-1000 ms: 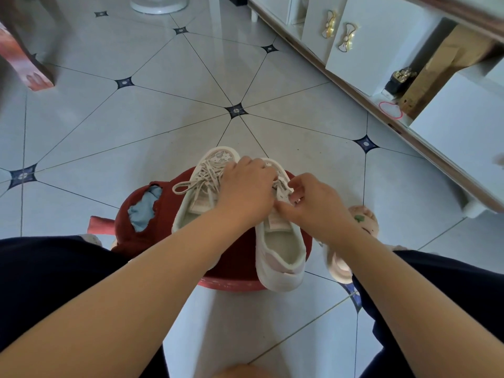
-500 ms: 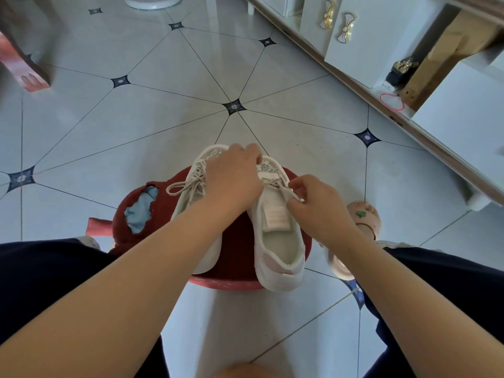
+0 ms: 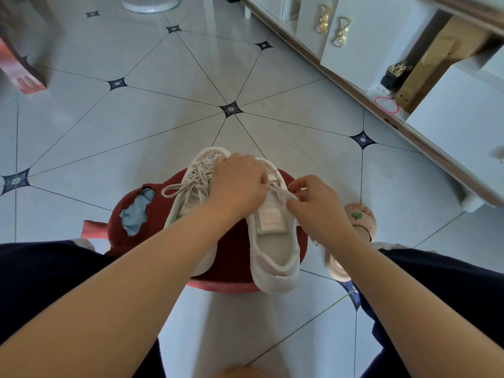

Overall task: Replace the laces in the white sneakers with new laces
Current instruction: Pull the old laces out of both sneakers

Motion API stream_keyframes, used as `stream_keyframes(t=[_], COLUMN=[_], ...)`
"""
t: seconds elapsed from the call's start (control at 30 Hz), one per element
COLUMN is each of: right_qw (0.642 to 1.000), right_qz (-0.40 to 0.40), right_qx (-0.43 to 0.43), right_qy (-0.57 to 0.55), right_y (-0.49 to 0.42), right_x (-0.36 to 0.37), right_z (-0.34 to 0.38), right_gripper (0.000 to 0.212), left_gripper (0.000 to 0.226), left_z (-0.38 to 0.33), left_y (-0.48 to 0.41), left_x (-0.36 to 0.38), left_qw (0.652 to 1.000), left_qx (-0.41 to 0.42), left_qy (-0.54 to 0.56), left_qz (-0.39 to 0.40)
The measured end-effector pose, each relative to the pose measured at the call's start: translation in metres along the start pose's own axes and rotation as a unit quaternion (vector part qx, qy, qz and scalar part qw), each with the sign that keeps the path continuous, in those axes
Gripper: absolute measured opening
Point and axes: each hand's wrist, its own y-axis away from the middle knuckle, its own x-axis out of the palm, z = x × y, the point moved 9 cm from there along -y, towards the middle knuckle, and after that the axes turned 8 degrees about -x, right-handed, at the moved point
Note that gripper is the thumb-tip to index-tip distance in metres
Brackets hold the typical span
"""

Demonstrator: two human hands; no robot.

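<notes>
A: Where to take hold?
B: On the lace (image 3: pixel 285 194) itself, close to the eyelets. Flat woven tape, light and limp. No good for pushing, only for pulling, and gently, to spare the tip.
A: And the grips?
B: Left grip (image 3: pixel 237 184): curled down over the forefoot of the second sneaker (image 3: pixel 275 241), pinning it. Right grip (image 3: pixel 319 205): thumb and forefinger pinched on the lace end, just right of centre.
A: The sneakers themselves?
B: Side by side on the stool (image 3: pixel 234 257), centre of frame, toes up-frame. Soft mesh uppers, padded tongue, thick white soles. Probably light, and prone to sliding unless held. Laced sneaker (image 3: pixel 191 203) on the left, with loose bow ends.
A: The stool?
B: Round, with a red fuzzy cover, torn at its left edge over something blue. Glossy tiled floor (image 3: pixel 163 118) all round.
</notes>
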Motion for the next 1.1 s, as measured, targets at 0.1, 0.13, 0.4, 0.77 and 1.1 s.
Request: stream_keyframes(t=[0.1,0.13,0.4,0.77,1.1], right_qw=[1.0,1.0,0.999,0.999,1.0], right_qz=[0.0,0.001,0.009,-0.002,-0.002], right_qx=[0.001,0.0,-0.034,-0.031,-0.015], right_qy=[0.009,0.007,0.028,0.027,0.026], right_y=[0.0,0.0,0.0,-0.002,-0.002], right_x=[-0.001,-0.001,0.003,0.003,0.002], right_z=[-0.001,-0.001,0.007,0.007,0.001], right_gripper=[0.019,0.017,0.018,0.018,0.017], left_gripper=[0.013,0.016,0.025,0.015,0.008], left_z=[0.046,0.059,0.009,-0.012,0.083], left_y=[0.002,0.005,0.008,-0.001,0.0], left_x=[-0.024,-0.031,-0.023,0.0,-0.066], left_qw=[0.977,0.963,1.0,0.988,0.971], left_qx=[-0.126,-0.16,-0.007,0.054,-0.137], left_qy=[0.17,0.211,0.021,-0.145,0.193], left_qz=[-0.026,-0.043,-0.015,-0.018,-0.029])
